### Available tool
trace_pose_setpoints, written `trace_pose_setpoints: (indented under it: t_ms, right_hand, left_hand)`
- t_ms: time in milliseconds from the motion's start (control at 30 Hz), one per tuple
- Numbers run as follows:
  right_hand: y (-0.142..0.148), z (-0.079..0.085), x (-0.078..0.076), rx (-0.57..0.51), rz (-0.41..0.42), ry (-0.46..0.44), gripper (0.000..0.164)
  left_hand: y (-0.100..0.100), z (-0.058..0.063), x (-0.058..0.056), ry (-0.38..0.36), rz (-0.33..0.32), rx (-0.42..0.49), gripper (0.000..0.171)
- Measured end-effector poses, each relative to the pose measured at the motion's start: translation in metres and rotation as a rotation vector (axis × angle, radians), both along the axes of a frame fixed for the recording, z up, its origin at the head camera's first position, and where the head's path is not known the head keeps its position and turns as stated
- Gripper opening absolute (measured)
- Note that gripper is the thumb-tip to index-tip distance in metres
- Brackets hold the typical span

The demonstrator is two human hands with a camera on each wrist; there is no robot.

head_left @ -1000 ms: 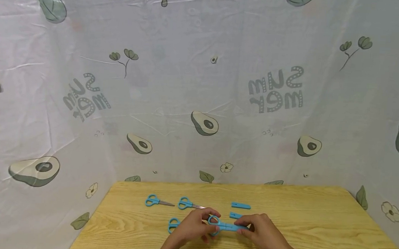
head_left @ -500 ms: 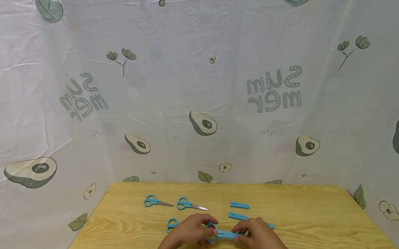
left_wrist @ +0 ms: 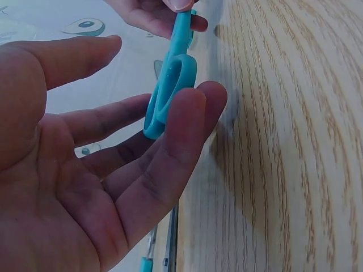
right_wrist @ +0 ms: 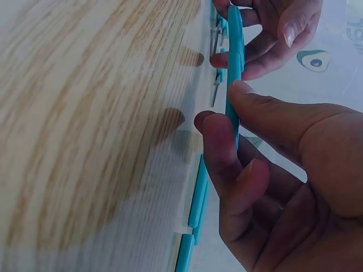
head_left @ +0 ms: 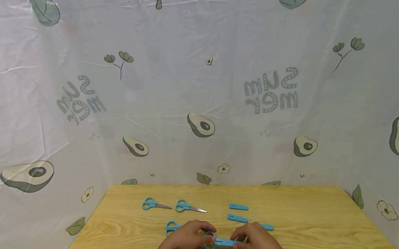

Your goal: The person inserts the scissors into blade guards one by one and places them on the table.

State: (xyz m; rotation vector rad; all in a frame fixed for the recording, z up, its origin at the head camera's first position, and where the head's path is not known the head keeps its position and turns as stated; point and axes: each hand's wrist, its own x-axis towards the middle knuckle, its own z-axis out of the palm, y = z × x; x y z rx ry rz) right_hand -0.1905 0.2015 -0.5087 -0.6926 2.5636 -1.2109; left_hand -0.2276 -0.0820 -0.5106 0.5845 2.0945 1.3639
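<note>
A pair of light-blue scissors [head_left: 224, 243], its blades inside a blue cap, is held level just over the table's front part. Thumb and index finger of my right hand [head_left: 255, 243] pinch the capped blade end, plainly seen in the right wrist view. My left hand [head_left: 190, 236] is at the finger loops [left_wrist: 170, 85]. Its fingers are loosely spread and touch the loops, while the thumb stands apart in the left wrist view. Beside the left hand lies another pair of scissors [head_left: 172, 228], its blades hidden behind that hand.
Two uncapped pairs of scissors, one left [head_left: 149, 203] and one right [head_left: 182, 206], lie farther back. Three blue blade caps, a rear cap [head_left: 238, 207], a middle cap [head_left: 237, 218] and a front cap [head_left: 266, 227], lie to the right. A patterned curtain [head_left: 174, 85] surrounds the wooden table [head_left: 317, 223].
Both hands have brought the capped scissors down and nearer to the table's front edge. The cap near the right hand has come into view. The other scissors and caps stay put.
</note>
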Motion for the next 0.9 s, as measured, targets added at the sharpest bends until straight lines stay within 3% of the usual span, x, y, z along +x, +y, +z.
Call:
trace_pose_setpoints:
  t_ms: [300, 567, 900]
  right_hand:
    - [0.0002, -0.0009, 0.0039, 0.005, -0.028, -0.022, 0.011]
    - [-0.0051, -0.0002, 0.0029, -0.003, -0.009, -0.015, 0.011]
    - [-0.0029, 0.0007, 0.0035, 0.011, 0.003, 0.034, 0.018]
  left_hand:
    - [-0.0023, -0.0017, 0.0014, 0.005, -0.029, 0.0, 0.028]
    - [-0.0025, -0.003, 0.0032, 0.003, 0.01, -0.018, 0.027]
    - [0.0006, 0.0025, 0.0064, 0.014, -0.008, -0.02, 0.03]
